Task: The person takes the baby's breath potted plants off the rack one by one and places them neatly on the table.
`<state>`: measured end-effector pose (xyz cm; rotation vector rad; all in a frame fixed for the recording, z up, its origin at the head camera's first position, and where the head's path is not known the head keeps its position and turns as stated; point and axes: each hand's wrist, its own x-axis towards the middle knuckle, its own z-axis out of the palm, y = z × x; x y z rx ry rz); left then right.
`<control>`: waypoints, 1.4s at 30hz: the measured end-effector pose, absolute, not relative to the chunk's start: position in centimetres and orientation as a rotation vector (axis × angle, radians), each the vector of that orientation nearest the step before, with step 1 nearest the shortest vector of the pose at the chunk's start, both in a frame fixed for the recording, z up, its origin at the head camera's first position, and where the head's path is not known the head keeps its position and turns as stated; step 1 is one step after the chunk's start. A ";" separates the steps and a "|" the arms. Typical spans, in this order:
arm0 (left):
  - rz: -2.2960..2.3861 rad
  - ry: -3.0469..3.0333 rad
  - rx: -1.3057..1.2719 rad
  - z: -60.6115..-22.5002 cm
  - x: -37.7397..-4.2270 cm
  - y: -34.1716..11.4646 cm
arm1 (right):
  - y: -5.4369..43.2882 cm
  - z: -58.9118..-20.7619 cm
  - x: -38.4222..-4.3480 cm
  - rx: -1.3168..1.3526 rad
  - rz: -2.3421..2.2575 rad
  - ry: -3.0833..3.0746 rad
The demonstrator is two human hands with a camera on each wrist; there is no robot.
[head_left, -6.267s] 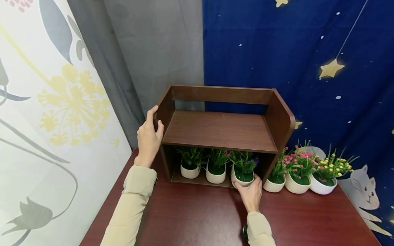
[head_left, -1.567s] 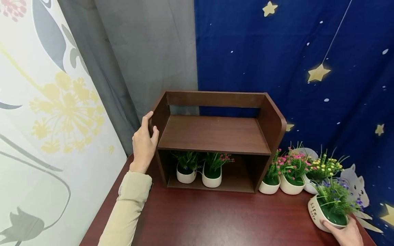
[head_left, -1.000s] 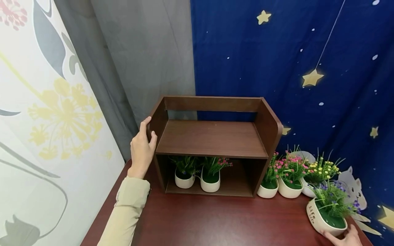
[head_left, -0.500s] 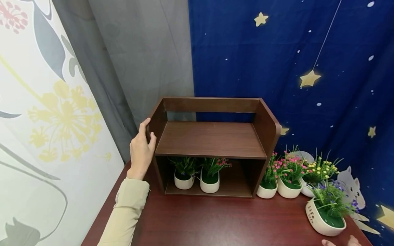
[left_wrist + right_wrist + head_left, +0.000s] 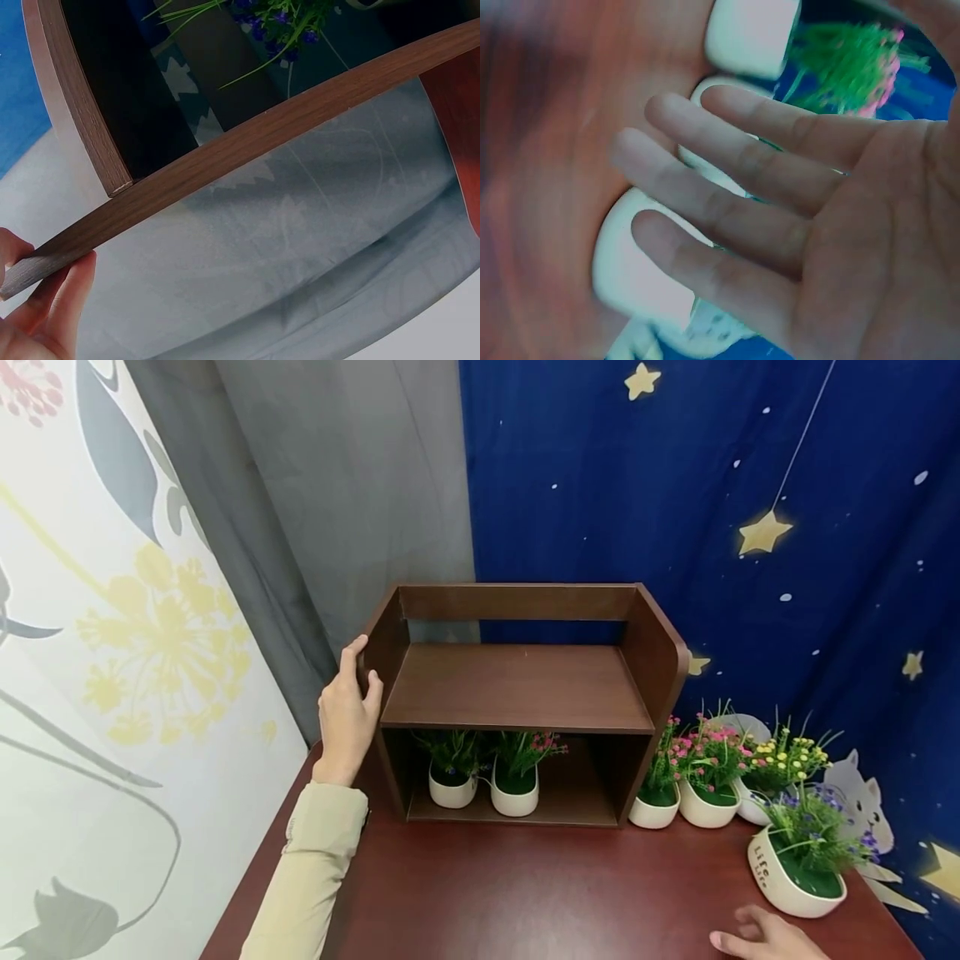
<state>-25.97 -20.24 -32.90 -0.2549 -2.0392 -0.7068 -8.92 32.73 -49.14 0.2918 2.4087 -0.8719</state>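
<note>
My left hand [image 5: 347, 718] grips the left side panel of a brown wooden shelf [image 5: 517, 685], its thumb and fingers on either face of the board [image 5: 202, 169] in the left wrist view. Near the table's front right, my right hand [image 5: 768, 935] is apart from everything; its fingers stretch out loosely in the right wrist view, with white pots behind them. Just beyond it stands a white "Life" pot with purple flowers [image 5: 797, 877]. In the shelf's lower compartment sit a left potted plant [image 5: 452, 789] and another with red flowers [image 5: 515, 793].
Right of the shelf, potted plants stand in a row: two with pink flowers [image 5: 654, 810] [image 5: 708, 806] and one with yellow flowers [image 5: 787, 760]. They rest on a dark red table [image 5: 525, 893]. Behind hang a grey curtain [image 5: 367, 485] and a blue star-print curtain [image 5: 585, 485].
The right hand took the purple-flowered pot out of the shelf, set it at the table's right, let go and moved left. The left hand has kept its grip on the shelf's side.
</note>
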 end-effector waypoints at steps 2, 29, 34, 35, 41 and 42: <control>-0.707 -2.035 -0.256 -32.8 -26.0 -20.3 | 31.5 -48.3 -9.5 0.185 -0.888 2.464; -0.723 -2.035 -0.246 -32.6 -26.3 -20.2 | 15.0 -48.6 -17.1 -0.240 -1.298 2.769; -0.728 -2.044 -0.246 -32.8 -26.1 -20.2 | 13.5 -50.2 -18.4 -0.198 -1.296 2.834; -0.728 -2.043 -0.245 -32.8 -26.1 -20.2 | 13.3 -50.4 -18.7 -0.188 -1.294 2.849; -0.726 -2.036 -0.246 -32.9 -26.0 -20.2 | 11.5 -51.7 -20.5 -0.132 -1.320 2.919; -0.726 -2.034 -0.247 -32.9 -26.0 -20.2 | 11.2 -51.8 -20.8 -0.120 -1.336 2.928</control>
